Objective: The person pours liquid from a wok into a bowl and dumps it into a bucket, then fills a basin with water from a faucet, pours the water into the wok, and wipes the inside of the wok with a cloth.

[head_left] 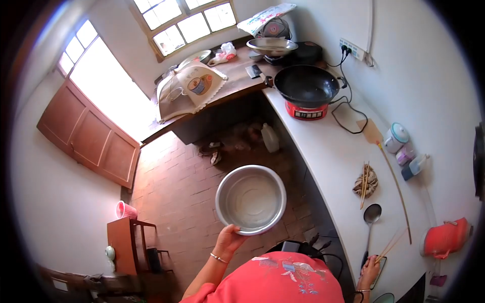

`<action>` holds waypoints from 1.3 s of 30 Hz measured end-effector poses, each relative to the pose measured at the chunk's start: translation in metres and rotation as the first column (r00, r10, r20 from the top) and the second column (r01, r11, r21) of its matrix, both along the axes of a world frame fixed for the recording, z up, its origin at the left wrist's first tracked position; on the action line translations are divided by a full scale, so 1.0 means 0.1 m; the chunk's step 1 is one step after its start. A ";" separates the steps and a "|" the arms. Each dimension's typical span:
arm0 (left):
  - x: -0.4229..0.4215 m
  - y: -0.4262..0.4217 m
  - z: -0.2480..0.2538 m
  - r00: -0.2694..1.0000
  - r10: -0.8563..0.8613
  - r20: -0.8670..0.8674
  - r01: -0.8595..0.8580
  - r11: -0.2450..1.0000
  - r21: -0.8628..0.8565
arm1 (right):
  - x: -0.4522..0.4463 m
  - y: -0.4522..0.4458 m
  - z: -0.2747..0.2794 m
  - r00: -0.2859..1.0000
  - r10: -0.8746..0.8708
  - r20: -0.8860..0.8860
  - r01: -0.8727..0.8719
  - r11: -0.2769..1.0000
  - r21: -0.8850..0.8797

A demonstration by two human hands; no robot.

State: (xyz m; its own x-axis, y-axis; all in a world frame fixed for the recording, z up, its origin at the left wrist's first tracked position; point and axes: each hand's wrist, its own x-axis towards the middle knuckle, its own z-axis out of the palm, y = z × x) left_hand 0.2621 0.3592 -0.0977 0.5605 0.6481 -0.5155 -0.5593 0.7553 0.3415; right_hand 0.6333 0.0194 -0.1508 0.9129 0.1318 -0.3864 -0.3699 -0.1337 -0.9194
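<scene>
My left hand (230, 241) grips the near rim of a round metal basin (222, 194), holding it out over the floor in front of me. The basin's inside is bare or holds a little clear liquid; I cannot tell which. At the counter on the right, my right hand (370, 270) is closed around the lower ends of a pair of chopsticks (391, 244), which point away from me. Beside that hand lies a metal ladle (372, 214) with a dark handle. A dark, flat rectangular object is partly hidden beneath the hand.
A black wok (307, 85) sits on a red cooker (306, 112) at the white counter's far end. Chopsticks rest on a folded cloth (371, 183). A long fly swatter (373, 132), several containers and a red pot (444, 237) line the wall. A cleaver (253, 71) lies near the corner.
</scene>
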 end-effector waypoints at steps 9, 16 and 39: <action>-0.01 -0.07 0.17 0.987 0.152 -0.052 -0.150 0.988 0.034 | 0.17 0.40 0.14 0.984 0.179 -0.026 -0.179 0.984 0.003; 0.05 0.06 0.29 0.978 0.205 -0.038 -0.201 0.975 0.093 | 0.31 0.38 0.05 0.975 0.219 -0.029 -0.218 0.976 0.018; 1.51 2.96 1.43 0.992 -0.089 -0.089 0.117 0.912 0.392 | -0.05 1.46 0.25 0.998 0.031 -0.049 -0.032 0.999 -0.033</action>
